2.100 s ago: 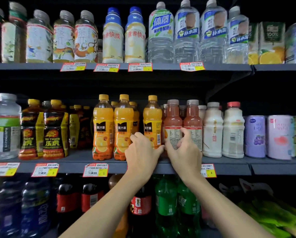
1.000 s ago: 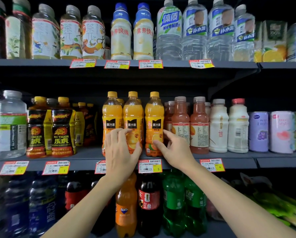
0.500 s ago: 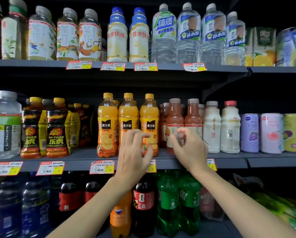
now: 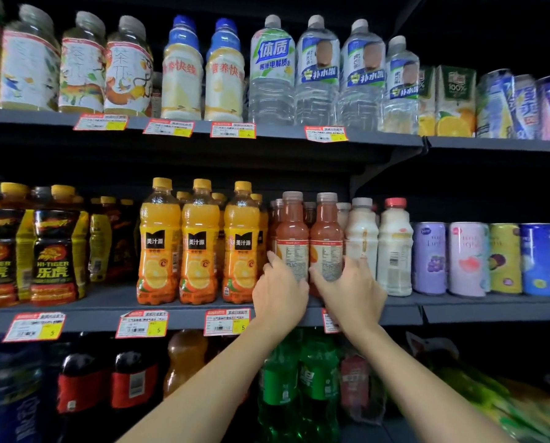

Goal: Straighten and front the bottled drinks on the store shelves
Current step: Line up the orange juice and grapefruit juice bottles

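Note:
Two reddish-brown juice bottles stand side by side at the front of the middle shelf (image 4: 75, 318), their labels turned so the small print faces out. My left hand (image 4: 278, 294) grips the lower part of the left reddish bottle (image 4: 292, 231). The right reddish bottle (image 4: 326, 233) is gripped low down by my right hand (image 4: 351, 292). Three orange juice bottles (image 4: 200, 241) stand in a neat row just left of them, logos facing forward.
White milky bottles (image 4: 361, 238) and pastel cans (image 4: 468, 257) stand to the right. Hi-Tiger bottles (image 4: 54, 247) are at the left. Water and tea bottles (image 4: 272, 71) fill the top shelf; soda bottles (image 4: 318, 382) stand below. Price tags (image 4: 142, 324) line the shelf edges.
Both hands have left the orange juice bottles and moved right; each now grips one reddish-brown bottle. The view has shifted slightly to the right.

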Demonstrator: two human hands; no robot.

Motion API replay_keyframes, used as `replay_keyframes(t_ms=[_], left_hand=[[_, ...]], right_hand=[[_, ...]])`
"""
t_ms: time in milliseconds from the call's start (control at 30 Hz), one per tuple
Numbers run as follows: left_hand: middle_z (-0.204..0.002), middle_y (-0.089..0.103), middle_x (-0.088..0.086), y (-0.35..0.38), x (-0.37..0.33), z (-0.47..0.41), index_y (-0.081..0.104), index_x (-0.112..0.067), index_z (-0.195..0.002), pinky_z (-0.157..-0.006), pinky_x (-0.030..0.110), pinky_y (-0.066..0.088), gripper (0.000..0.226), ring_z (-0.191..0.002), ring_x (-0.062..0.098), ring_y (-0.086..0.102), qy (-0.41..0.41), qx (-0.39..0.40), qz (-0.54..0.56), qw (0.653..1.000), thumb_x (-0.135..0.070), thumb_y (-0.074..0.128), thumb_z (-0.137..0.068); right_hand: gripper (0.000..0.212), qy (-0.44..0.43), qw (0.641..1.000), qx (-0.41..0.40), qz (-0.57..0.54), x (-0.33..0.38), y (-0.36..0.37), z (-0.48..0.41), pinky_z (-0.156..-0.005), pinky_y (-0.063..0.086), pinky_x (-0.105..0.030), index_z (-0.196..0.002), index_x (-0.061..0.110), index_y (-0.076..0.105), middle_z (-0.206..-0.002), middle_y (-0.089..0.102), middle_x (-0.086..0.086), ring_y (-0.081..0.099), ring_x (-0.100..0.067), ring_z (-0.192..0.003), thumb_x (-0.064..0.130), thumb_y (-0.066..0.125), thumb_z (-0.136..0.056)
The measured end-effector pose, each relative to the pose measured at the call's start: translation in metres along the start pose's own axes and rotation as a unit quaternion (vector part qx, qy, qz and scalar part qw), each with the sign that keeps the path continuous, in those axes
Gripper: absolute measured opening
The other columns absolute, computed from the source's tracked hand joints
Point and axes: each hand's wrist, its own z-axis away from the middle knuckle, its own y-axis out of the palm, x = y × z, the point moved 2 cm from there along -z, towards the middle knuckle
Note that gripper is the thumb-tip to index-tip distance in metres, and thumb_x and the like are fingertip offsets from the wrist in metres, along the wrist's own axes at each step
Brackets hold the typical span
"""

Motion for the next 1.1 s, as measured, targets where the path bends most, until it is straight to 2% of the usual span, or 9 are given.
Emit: replay_keyframes(t_ms=[100, 300, 433, 533, 667, 767, 933, 1000, 1100], left_hand=[[-0.134, 0.056, 0.014, 0.005, -0.002, 0.002, 0.022, -0.001, -0.151, -0.09, 0.037, 0.05, 0.073, -0.117, 0.029, 0.062, 0.014, -0.016, -0.03, 0.999, -0.038, 0.057, -0.099], [-0.121, 0.057, 0.011, 0.0, -0.01, 0.013, 0.037, -0.008, -0.131, -0.075, 0.031, 0.05, 0.055, -0.104, 0.027, 0.067, -0.002, -0.058, -0.029, 0.998, -0.038, 0.066, -0.094], [-0.117, 0.054, 0.008, -0.005, -0.007, 0.015, 0.042, -0.011, -0.125, -0.066, 0.026, 0.039, 0.058, -0.098, 0.026, 0.066, -0.012, -0.07, -0.046, 0.996, -0.047, 0.07, -0.089], [-0.115, 0.055, 0.006, -0.002, -0.002, 0.019, 0.045, -0.012, -0.125, -0.064, 0.026, 0.04, 0.054, -0.094, 0.023, 0.066, 0.018, -0.088, -0.06, 0.994, -0.05, 0.064, -0.092], [-0.112, 0.067, 0.006, 0.002, -0.003, 0.018, 0.04, -0.009, -0.131, -0.065, 0.028, 0.042, 0.06, -0.096, 0.024, 0.07, 0.006, -0.092, -0.018, 0.996, -0.048, 0.062, -0.092], [-0.114, 0.065, 0.006, 0.002, -0.003, 0.018, 0.04, -0.01, -0.13, -0.066, 0.025, 0.039, 0.063, -0.099, 0.024, 0.069, -0.005, -0.095, 0.004, 0.995, -0.049, 0.068, -0.089], [-0.11, 0.053, 0.003, 0.001, -0.002, 0.018, 0.048, -0.015, -0.117, -0.061, 0.025, 0.037, 0.065, -0.089, 0.019, 0.064, 0.011, -0.087, -0.089, 0.992, -0.07, 0.061, -0.085], [-0.108, 0.053, 0.002, 0.001, -0.001, 0.019, 0.049, -0.016, -0.114, -0.061, 0.026, 0.039, 0.059, -0.086, 0.019, 0.063, 0.029, -0.08, -0.094, 0.992, -0.068, 0.056, -0.088], [-0.103, 0.063, -0.001, 0.0, 0.003, 0.018, 0.049, -0.017, -0.111, -0.063, 0.029, 0.041, 0.044, -0.089, 0.019, 0.066, 0.04, -0.06, -0.049, 0.996, -0.055, 0.057, -0.09]], right_hand=[[0.064, 0.003, 1.0, 0.018, -0.001, -0.001, 0.0, -0.002, -0.077, 0.052, -0.04, -0.107, 0.022, 0.065, -0.104, 0.059, 0.0, 0.064, -0.026, -0.089, 0.079, 0.047, -0.084], [0.052, -0.002, 0.992, 0.028, -0.123, -0.006, -0.004, -0.001, -0.077, 0.053, -0.038, -0.101, 0.032, 0.067, -0.097, 0.06, 0.009, 0.062, -0.016, -0.088, 0.077, 0.056, -0.078], [0.051, -0.045, 0.982, 0.075, -0.165, -0.018, -0.01, -0.008, -0.076, 0.054, -0.036, -0.1, 0.035, 0.068, -0.094, 0.063, 0.014, 0.06, -0.009, -0.088, 0.077, 0.056, -0.075], [0.045, -0.068, 0.975, 0.096, -0.19, -0.024, -0.013, -0.013, -0.074, 0.052, -0.034, -0.097, 0.039, 0.066, -0.091, 0.064, 0.017, 0.062, -0.008, -0.088, 0.076, 0.055, -0.074], [0.059, -0.063, 0.974, 0.112, -0.187, -0.023, -0.01, -0.012, -0.079, 0.055, -0.04, -0.106, 0.038, 0.065, -0.097, 0.063, 0.015, 0.061, -0.009, -0.09, 0.084, 0.061, -0.069], [0.062, -0.062, 0.974, 0.108, -0.189, -0.023, -0.008, -0.011, -0.081, 0.056, -0.041, -0.11, 0.039, 0.062, -0.1, 0.061, 0.016, 0.06, -0.009, -0.093, 0.083, 0.063, -0.067], [0.044, -0.063, 0.966, 0.118, -0.221, -0.028, -0.008, -0.012, -0.073, 0.052, -0.027, -0.109, 0.051, 0.049, -0.097, 0.064, 0.024, 0.061, 0.003, -0.089, 0.071, 0.066, -0.072], [0.043, -0.059, 0.962, 0.131, -0.233, -0.028, -0.01, -0.014, -0.065, 0.045, -0.017, -0.107, 0.05, 0.051, -0.091, 0.064, 0.025, 0.06, 0.009, -0.081, 0.071, 0.065, -0.072], [0.048, -0.062, 0.958, 0.145, -0.239, -0.029, -0.01, -0.015, -0.062, 0.04, -0.011, -0.111, 0.043, 0.056, -0.089, 0.065, 0.023, 0.059, 0.012, -0.077, 0.071, 0.063, -0.072]])
